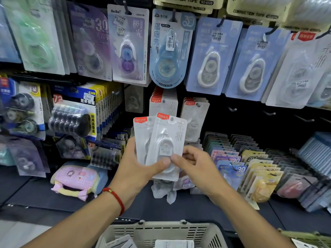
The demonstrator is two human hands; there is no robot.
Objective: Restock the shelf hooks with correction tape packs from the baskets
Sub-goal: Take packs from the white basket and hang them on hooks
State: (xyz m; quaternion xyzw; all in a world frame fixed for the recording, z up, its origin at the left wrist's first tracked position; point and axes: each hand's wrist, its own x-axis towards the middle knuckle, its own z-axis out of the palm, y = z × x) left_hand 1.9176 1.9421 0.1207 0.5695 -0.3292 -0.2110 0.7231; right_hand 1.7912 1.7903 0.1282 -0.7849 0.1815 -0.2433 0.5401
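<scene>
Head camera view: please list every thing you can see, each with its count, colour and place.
white packs: two, white with red tabs, held in front of the shelf
hanging packs: many, blue, purple, green, on upper hooks
empty hooks: several, dark, right of centre
basket: one, beige, bottom centre
boxed packs: many rows, mixed colours, lower right
pouch: one, pink, lower left
bracelet: one, red, left wrist
left hand: grips both packs
right hand: pinches front pack
</scene>
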